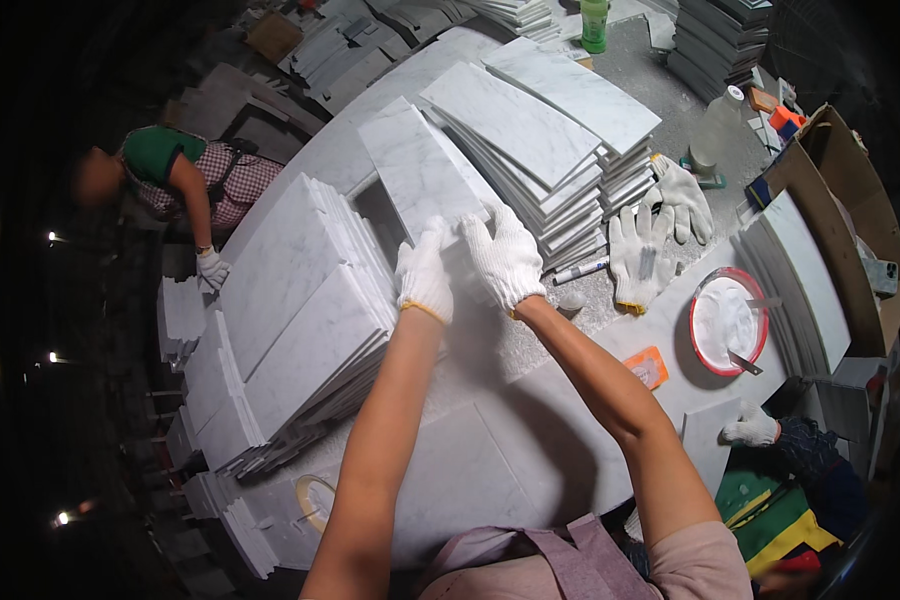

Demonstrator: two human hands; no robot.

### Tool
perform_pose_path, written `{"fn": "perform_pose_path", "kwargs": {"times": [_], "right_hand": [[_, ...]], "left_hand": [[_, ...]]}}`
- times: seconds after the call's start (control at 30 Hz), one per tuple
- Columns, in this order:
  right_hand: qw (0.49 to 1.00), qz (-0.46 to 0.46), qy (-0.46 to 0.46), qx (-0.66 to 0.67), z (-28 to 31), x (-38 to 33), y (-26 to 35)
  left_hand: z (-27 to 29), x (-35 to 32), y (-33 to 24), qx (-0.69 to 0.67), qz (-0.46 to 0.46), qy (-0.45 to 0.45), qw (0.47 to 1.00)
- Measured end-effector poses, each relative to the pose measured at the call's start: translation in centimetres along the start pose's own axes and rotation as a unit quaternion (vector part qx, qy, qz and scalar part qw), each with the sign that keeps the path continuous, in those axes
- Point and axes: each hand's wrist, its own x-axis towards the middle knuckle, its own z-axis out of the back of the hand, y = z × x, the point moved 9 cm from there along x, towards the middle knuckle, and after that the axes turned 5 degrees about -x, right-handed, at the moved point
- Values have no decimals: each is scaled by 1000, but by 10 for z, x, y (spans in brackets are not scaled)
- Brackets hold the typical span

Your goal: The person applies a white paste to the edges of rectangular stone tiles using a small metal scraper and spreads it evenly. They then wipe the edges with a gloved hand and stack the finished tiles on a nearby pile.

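My left hand (426,270) and my right hand (502,255) both wear white knitted gloves with yellow cuffs. Between them they hold the near end of a long white marble tile (415,160) with grey veins. Its far end reaches away over the table, beside a fanned stack of similar tiles (515,120) to the right. Left of my hands stand wide piles of marble tiles (305,310). My fingertips are partly blurred, and their undersides are hidden. A spare white glove (638,250) and a marker pen (580,270) lie right of my right hand.
A red-rimmed bowl of white paste (722,315) holds a spatula. Nearby are an orange packet (647,367), a clear bottle (718,130), a cardboard box (845,190) and a tape roll (315,500). Gloved co-workers' hands touch tiles at far left (213,270) and lower right (750,427).
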Motion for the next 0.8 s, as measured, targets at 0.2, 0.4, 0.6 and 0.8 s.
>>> {"fn": "perform_pose_path", "kwargs": {"times": [0.2,0.4,0.6,0.8], "right_hand": [[999,-38,0,33,-2,5,2],[994,-33,28,99,6,4,25],[997,-34,52,55,12,1,31],[984,50,158,58,2,46,20]], "left_hand": [[4,12,-6,-63,-4,65,996],[-1,5,-16,-222,62,4,973],[-30,-12,-16,-408,177,73,893],[-22,-19,-26,-371,133,2,919]]}}
